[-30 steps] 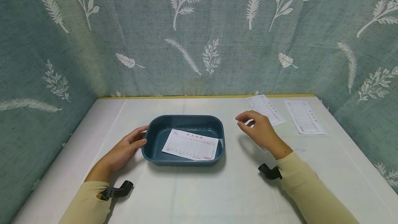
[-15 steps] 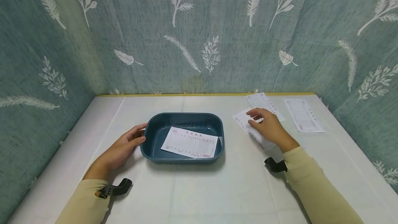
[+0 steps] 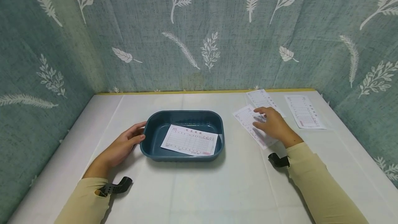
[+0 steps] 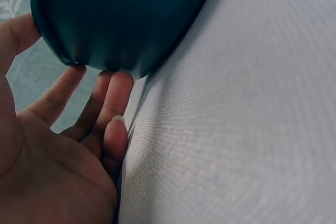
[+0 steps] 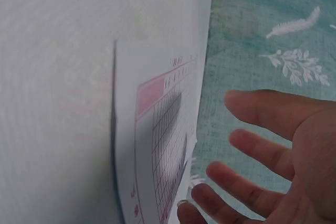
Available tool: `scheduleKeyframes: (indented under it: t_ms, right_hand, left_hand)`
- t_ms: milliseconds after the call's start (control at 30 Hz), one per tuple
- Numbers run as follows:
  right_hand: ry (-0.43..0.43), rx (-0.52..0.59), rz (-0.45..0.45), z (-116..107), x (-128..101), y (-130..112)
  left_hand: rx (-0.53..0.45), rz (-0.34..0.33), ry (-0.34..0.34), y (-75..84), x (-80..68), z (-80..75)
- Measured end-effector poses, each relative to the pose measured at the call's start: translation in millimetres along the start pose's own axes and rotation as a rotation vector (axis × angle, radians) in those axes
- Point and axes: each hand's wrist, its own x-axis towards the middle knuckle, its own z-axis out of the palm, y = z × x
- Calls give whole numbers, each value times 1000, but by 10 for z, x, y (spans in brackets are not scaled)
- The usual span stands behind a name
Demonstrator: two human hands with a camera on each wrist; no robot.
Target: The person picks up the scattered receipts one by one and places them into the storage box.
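Item: dark teal oblong plastic tray (image 3: 150,140) with rounded corners, standing near the middle of the desk (image 3: 199,189), which is covered in white cloth. Inside it lies one white printed paper form with a ruled grid and red heading (image 3: 190,140), flat on the tray floor, its long side slightly skewed to the tray.

Left hand (image 3: 122,145): resting on the desk at the tray's left end. Grip spread and relaxed; fingers straight, fingertips (image 4: 119,85) touching the tray's outer wall low down, thumb lying by the rim. Nothing is pinched. The left wrist view shows the tray's rounded corner (image 4: 121,19) just above the fingers.

Right hand (image 3: 273,126): lying palm down on a second white printed paper form (image 3: 248,122), which sits flat on the desk to the right of the tray, well apart from it and turned at a slant. Grip spread; fingers extended and pressing on the sheet, not curled round it. The right wrist view shows the sheet's grid and pink heading block (image 5: 157,145) with the fingers (image 5: 247,190) splayed above it.

Other stock: two more white printed paper forms at the desk's far right, one (image 3: 262,98) just beyond the right hand, its near corner touching or overlapping the pressed sheet, the other (image 3: 304,111) further right and lying alone. Pale yellow sleeves (image 3: 320,189) on both arms; black strap mount (image 3: 116,187) at each wrist. Teal fabric backdrop with white leaf print (image 3: 199,30) behind and at both sides.
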Motion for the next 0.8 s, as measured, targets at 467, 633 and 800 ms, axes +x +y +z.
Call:
scheduleKeyframes:
  t_ms: [467, 633, 800]
  right_hand:
    - [-95, -138, 88, 20, -21, 18]
    - [-97, -129, 91, 21, -11, 14]
    - [-103, -120, 126, 21, 2, 0]
  left_hand:
    - [-7, -7, -10, -16, 5, 6]
    - [-24, 11, -8, -16, 7, -1]
    - [-26, 12, -13, 0, 15, -7]
